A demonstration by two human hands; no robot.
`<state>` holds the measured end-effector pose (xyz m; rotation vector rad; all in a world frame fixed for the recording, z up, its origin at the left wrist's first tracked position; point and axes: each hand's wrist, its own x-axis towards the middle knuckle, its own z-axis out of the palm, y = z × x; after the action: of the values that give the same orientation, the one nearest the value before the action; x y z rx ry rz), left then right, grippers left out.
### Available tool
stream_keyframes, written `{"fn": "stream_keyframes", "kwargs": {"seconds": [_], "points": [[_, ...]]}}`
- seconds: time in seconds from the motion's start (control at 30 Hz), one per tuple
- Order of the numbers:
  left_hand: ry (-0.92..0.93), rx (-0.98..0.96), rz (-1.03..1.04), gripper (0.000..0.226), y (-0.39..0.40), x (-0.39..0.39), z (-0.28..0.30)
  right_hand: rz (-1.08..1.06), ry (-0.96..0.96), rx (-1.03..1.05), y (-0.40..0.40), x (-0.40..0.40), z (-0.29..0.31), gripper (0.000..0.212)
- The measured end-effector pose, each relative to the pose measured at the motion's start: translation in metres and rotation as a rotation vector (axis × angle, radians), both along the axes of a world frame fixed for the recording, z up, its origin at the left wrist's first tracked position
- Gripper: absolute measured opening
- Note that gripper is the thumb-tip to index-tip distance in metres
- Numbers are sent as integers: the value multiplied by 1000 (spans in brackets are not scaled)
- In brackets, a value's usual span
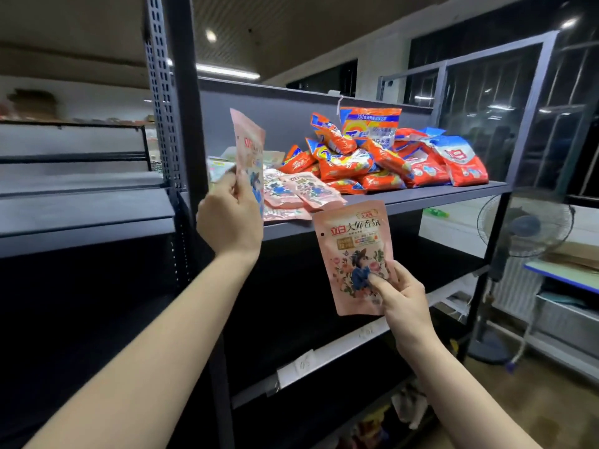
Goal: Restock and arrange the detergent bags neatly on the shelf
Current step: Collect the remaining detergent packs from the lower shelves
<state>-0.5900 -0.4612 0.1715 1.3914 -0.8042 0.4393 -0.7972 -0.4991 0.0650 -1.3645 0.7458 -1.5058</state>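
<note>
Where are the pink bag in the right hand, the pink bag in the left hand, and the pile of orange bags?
Right-hand pink bag (351, 244), head view: its printed front.
Left-hand pink bag (249, 147), head view: its upper front.
Orange bags (346, 163), head view: one bag mid-pile.

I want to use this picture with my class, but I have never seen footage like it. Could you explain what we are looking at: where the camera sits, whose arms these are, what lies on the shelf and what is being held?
There is no machine here. The one picture comes from a camera worn on a person's head, so the two bare arms reaching forward are that person's own.

The left hand holds a pink bag upright, edge-on to us, up at the shelf. The right hand pinches a second pink bag by its lower part, below the shelf's front edge, its printed face towards the camera.

On the shelf, more pink bags lie flat near the front. To their right is a loose heap of orange bags, some leaning, some lying. A standing fan is beyond the rack's right end.
</note>
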Motion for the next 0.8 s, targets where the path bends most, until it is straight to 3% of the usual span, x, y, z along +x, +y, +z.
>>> {"fn": "stream_keyframes", "kwargs": {"seconds": [0.27,0.33,0.4,0.47,0.53,0.7,0.8], "points": [[-142,51,208,32,-90,17,31,30,-29,-82,-81,-5,25,18],[-322,91,296,34,-116,26,28,24,-42,-96,-104,-4,33,18],[-527,340,358,36,-145,34,23,7,-62,-95,-129,-1,43,19],[-662,744,248,34,-173,37,13,-24,-85,-99,-154,3,53,18],[-786,946,134,41,-190,37,5,-78,-103,-134,-181,11,63,18],[-821,1000,75,48,-202,50,9,-232,-37,-271,-243,40,83,23],[-775,973,-7,48,-207,57,6,-241,213,-437,-273,62,92,37]]}}
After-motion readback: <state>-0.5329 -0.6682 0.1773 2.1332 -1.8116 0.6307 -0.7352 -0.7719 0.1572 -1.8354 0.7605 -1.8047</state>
